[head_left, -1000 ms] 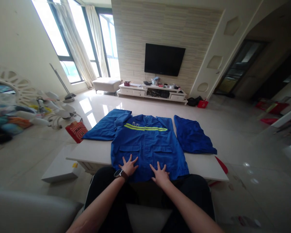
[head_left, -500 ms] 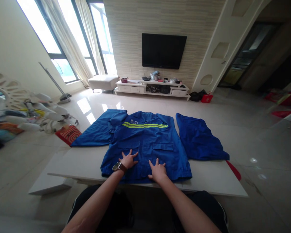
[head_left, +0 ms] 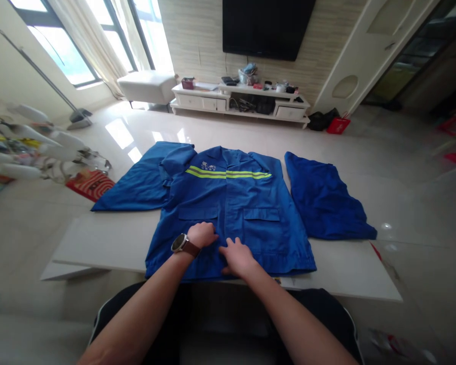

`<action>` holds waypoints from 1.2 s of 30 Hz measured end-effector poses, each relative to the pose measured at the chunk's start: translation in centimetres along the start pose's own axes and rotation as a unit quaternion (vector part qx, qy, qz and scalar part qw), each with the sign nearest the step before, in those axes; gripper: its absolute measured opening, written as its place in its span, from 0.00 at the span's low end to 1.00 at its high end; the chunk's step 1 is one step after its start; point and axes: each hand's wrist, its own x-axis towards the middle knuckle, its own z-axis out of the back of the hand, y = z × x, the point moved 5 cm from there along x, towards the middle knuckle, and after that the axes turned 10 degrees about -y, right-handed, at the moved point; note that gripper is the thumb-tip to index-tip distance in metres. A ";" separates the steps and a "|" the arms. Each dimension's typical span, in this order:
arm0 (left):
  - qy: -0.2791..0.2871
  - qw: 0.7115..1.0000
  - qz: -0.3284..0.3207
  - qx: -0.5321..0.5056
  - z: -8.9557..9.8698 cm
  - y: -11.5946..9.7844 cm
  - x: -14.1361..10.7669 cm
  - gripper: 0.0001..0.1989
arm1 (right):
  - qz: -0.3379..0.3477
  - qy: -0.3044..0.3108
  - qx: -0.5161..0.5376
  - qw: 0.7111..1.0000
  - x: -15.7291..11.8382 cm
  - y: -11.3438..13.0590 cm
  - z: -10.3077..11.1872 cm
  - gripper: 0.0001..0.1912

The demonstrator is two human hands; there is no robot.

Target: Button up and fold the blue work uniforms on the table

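Observation:
A blue work jacket [head_left: 220,197], with a yellow-green reflective band across the chest, lies front up with its hem towards me. My left hand [head_left: 203,234], with a watch [head_left: 180,242] on its wrist, rests below one pocket flap near the front opening. Its fingers are curled together on the jacket's fabric; their tips are partly hidden. Just right of the front opening, my right hand [head_left: 238,257] touches the lower jacket with fingers apart. Blue cloth [head_left: 133,185] spreads out at the left, and darker blue cloth [head_left: 327,197] at the right.
The jacket lies on a low white table [head_left: 353,263]. Beyond it stand a white TV cabinet [head_left: 197,101] and a white bench [head_left: 148,86]. A red patterned bag [head_left: 89,183] is on the floor at left; a red bag [head_left: 338,124] stands beside the cabinet.
Both hands have drawn towards the jacket's front opening. The left hand's spread fingers have curled in, and the right hand's fingers are less spread. My view has tipped downward.

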 end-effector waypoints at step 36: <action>-0.023 0.779 0.040 -0.625 -1.1 -5.9 -2.6 0.22 | -0.137 -0.270 0.465 0.832 1.5 -7.6 5.4 0.17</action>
